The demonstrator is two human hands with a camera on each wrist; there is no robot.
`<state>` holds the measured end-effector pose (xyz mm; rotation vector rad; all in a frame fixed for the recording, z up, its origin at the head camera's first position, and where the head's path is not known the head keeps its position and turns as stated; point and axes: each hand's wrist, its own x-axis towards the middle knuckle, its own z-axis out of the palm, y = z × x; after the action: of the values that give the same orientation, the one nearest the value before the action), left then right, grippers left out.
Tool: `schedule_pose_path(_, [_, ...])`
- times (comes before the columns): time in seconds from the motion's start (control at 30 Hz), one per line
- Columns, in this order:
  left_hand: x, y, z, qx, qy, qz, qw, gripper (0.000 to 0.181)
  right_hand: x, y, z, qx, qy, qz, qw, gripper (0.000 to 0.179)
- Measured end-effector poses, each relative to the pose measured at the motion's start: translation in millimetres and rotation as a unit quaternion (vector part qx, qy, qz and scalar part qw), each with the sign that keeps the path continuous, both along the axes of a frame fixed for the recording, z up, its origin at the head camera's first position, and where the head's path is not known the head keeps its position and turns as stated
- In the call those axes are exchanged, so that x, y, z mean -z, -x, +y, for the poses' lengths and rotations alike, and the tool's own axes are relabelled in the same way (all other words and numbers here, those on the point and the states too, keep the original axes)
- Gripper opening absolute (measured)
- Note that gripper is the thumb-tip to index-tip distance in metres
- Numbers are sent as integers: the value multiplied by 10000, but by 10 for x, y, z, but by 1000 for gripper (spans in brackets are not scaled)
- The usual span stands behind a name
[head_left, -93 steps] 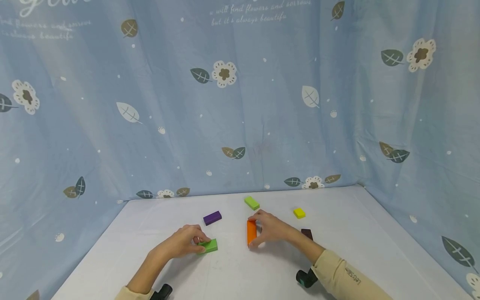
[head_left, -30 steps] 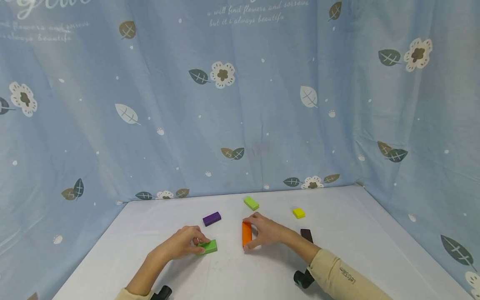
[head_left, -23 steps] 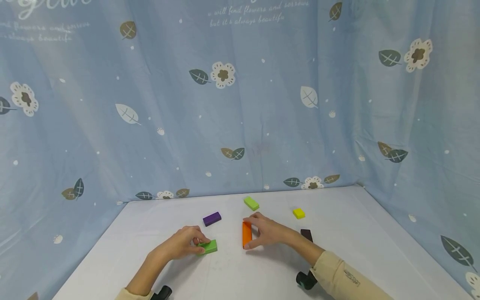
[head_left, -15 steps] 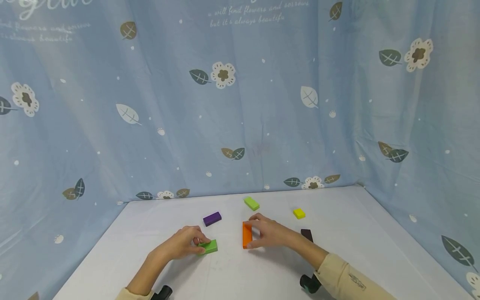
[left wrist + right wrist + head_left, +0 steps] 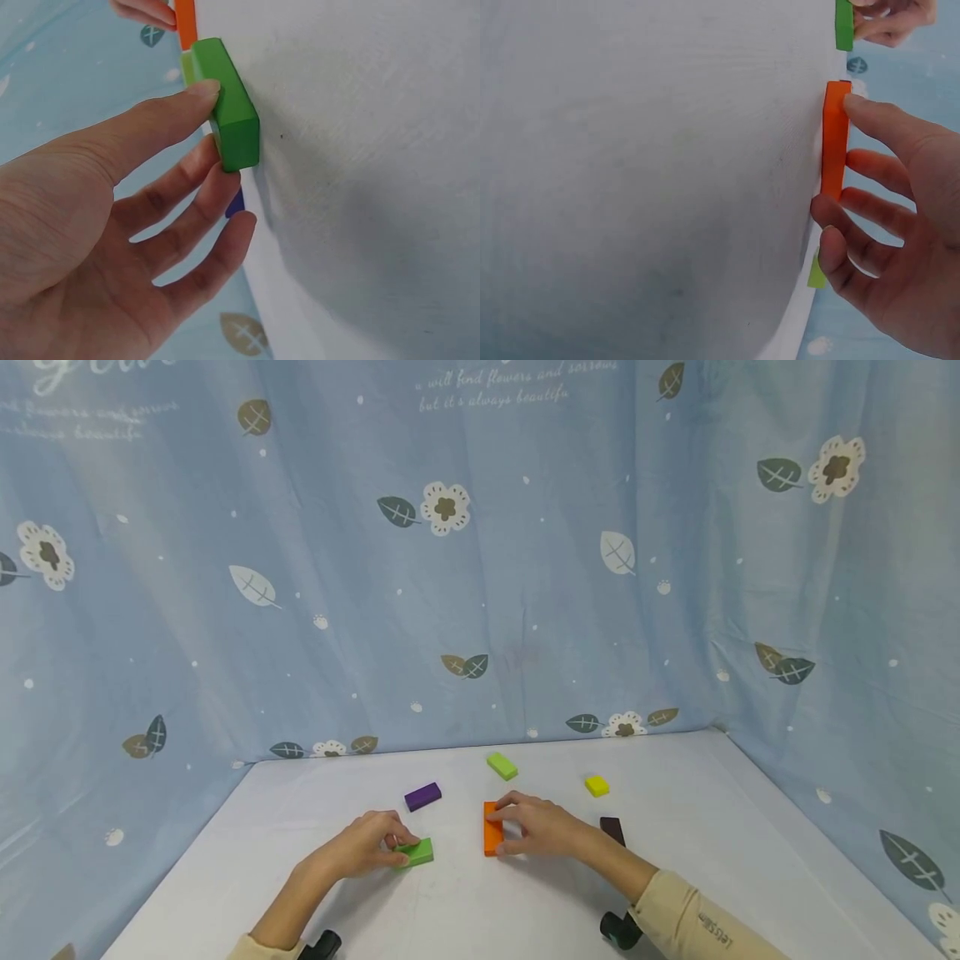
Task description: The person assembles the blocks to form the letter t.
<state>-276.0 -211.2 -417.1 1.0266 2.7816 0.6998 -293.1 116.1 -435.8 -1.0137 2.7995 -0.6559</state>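
Note:
On the white tabletop, my left hand (image 5: 369, 845) pinches a green block (image 5: 238, 112) near one end, thumb on one face and fingertips on the other. My right hand (image 5: 542, 827) is at an orange block (image 5: 492, 839) standing to the right of the green one. In the right wrist view, its thumb touches the orange block near one end and curled fingers (image 5: 870, 166) lie along the far side and other end. The head view shows a fingertip over the top of the block. A gap separates the two blocks.
Behind the hands lie a purple block (image 5: 423, 797), a light green block (image 5: 502, 766) and a small yellow block (image 5: 597, 786). A dark brown block (image 5: 612, 829) is partly hidden by the right forearm. A blue printed curtain (image 5: 480, 610) encloses the table's back and sides.
Over the last three seconds, the orange block shifted slightly left with my right hand. Since then, the right fingers moved from its far end onto its top. My left hand has stayed put.

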Motion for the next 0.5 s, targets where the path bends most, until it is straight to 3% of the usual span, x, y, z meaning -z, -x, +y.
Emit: schedule_pose_path(0.5, [-7,-21,-16,111,-60,30,9999,28,-27,-54,-67,142,-682,433,9966,49])
